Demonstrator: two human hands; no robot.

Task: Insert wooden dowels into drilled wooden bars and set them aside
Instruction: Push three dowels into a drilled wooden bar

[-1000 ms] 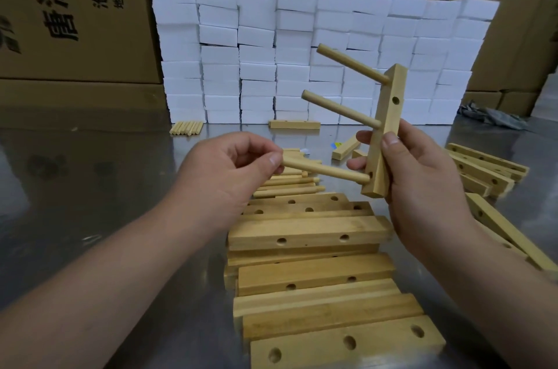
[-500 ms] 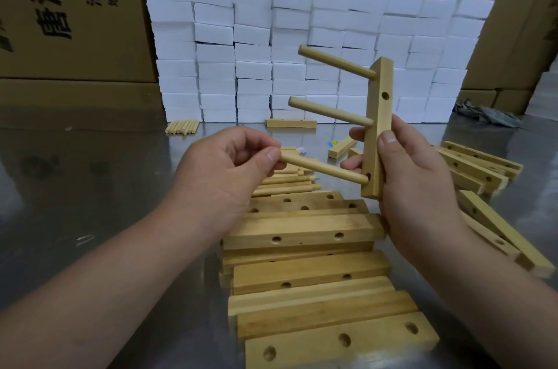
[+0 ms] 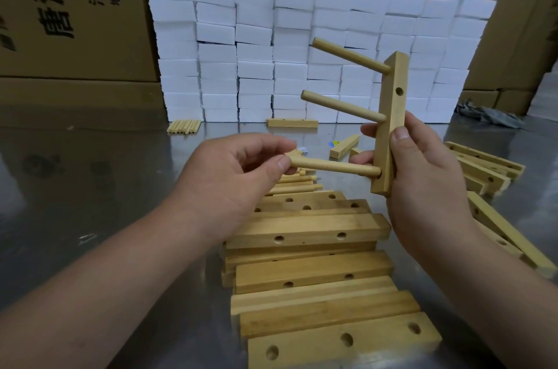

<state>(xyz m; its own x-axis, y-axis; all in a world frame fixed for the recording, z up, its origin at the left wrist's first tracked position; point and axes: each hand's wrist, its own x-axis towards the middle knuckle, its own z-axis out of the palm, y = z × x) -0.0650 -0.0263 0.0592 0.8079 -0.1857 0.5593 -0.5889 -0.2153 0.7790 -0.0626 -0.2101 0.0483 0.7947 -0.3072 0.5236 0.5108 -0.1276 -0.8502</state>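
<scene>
Dowel (image 3: 333, 165), 3rd of 3, lying nearly level, long axis left to right: left hand (image 3: 232, 175) pinches its outer end, its tip at the lowest hole of the upright bar (image 3: 389, 127), which the right hand (image 3: 422, 175) grips, above the table (image 3: 90, 187).

Warehouse or packing workshop, printed cardboard cartons (image 3: 75, 15), stacked white foam blocks (image 3: 302, 45), steel worktable (image 3: 90, 187)
</scene>
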